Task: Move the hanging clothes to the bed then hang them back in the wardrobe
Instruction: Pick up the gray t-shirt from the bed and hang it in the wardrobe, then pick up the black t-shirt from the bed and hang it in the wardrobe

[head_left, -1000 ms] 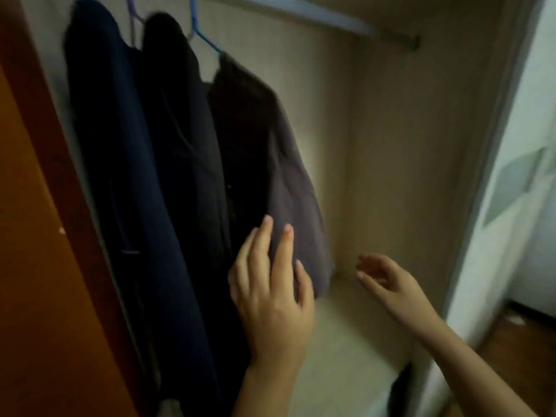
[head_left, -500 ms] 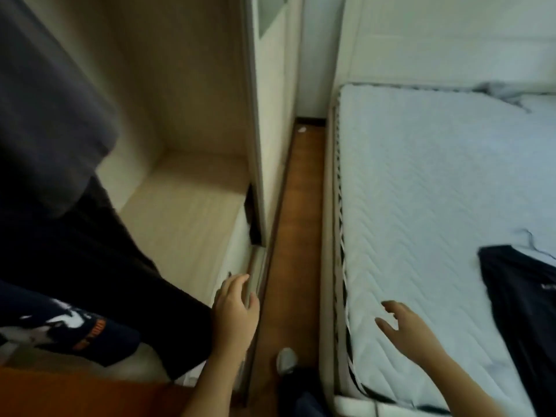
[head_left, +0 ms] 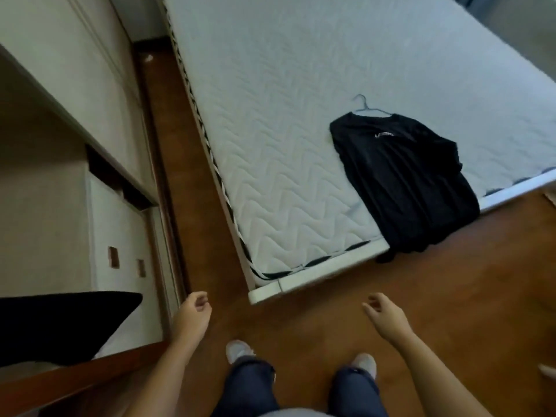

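View swung off wardrobe (head_left: 99,188) toward bed (head_left: 270,164). Left hand (head_left: 192,314), right hand (head_left: 386,319): loosely curled, empty. One black shirt (head_left: 400,182) on hanger (head_left: 368,108) left at mattress corner, hem overhanging. Judgement: rehang phase, last garment next.

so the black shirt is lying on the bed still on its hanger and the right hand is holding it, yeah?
Not quite. The head view shows the black shirt lying on the bed, still on its hanger, but the right hand is not holding it. That hand is empty and open, above the floor well short of the shirt.
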Motion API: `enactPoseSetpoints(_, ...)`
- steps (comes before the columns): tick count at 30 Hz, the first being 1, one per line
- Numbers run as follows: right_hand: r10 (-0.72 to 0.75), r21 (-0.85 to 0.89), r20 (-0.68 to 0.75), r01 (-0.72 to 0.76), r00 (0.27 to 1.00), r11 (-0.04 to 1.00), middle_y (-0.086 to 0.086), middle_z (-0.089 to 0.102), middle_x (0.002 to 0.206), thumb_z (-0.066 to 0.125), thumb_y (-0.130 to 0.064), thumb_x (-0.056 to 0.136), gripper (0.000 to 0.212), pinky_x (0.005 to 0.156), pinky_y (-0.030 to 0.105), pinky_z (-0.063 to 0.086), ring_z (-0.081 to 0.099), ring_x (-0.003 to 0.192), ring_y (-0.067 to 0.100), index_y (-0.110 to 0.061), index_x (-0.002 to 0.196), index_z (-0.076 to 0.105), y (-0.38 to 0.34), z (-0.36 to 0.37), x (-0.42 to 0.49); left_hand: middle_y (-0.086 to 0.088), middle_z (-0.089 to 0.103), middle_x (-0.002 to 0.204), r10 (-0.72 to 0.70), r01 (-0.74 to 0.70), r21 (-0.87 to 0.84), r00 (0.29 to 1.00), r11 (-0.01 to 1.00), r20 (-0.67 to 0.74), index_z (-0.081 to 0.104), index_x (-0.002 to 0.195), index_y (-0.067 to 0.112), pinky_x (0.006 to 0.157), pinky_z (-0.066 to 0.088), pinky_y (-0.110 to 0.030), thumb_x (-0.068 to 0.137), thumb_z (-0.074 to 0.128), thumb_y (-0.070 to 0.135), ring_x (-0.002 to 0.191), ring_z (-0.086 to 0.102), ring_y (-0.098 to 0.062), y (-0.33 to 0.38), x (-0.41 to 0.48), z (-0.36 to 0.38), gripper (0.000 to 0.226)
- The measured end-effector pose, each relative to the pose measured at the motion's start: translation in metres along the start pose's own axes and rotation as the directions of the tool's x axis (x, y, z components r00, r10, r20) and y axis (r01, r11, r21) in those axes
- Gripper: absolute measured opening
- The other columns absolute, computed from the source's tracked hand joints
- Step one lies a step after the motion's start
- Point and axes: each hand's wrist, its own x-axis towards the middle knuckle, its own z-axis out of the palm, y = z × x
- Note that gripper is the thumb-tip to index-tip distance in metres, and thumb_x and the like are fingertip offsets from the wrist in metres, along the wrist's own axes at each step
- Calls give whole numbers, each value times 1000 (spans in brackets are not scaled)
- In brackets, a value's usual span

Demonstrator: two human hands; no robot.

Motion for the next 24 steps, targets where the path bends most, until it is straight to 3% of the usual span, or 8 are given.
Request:
enactPoseSetpoints(3,-28,-6,83,29,996,1000,8,55,130,51,-27,92,44,94,29,44,54,117,20,-9,131,44,44,-19,-4,-13,60,116,41,-41,150,999,988,2,53,119,13,76,45,-38,92,46,13,100,58,-31,19,-26,48,28)
enactPoseSetpoints(6,-6,20,88,4,996,1000,5,54,130,49,-28,92,43,90,26,43,53,116,18,-12,132,43,114,-65,-7,-12,60,110,64,-67,173,998,983,25,56,114,13,77,45,-38,91,46,14,96,57,-33,56,-62,122,24)
enactPoseSetpoints(12,246,93,-29,-242,969,966,8,56,129,48,-29,93,42,89,30,46,54,115,22,-13,131,43,299,-167,-23,-7,60,97,174,-262,281,937,923,303,53,116,18,52,38,-26,92,46,17,69,56,-18,153,-136,289,25)
enactPoseSetpoints(15,416,248,-73,-387,906,888,11,54,131,49,-28,93,42,93,34,46,53,118,26,-11,131,44,372,-198,-32,-7,61,108,242,-378,306,883,874,401,52,118,17,58,40,-27,91,47,17,80,56,-20,196,-157,339,28)
enactPoseSetpoints(19,564,494,-58,-467,824,733,16,52,132,50,-27,93,40,97,39,44,52,118,31,-7,127,48,422,-221,-15,-7,61,110,300,-450,299,849,841,434,55,112,15,71,43,-29,90,48,15,89,55,-21,239,-155,372,23)
enactPoseSetpoints(24,565,625,24,-454,825,635,15,54,129,52,-26,91,37,98,44,46,54,116,31,-8,123,51,416,-247,47,-8,61,103,294,-414,292,878,862,377,57,108,13,77,39,-31,89,49,13,92,55,-22,277,-129,386,21)
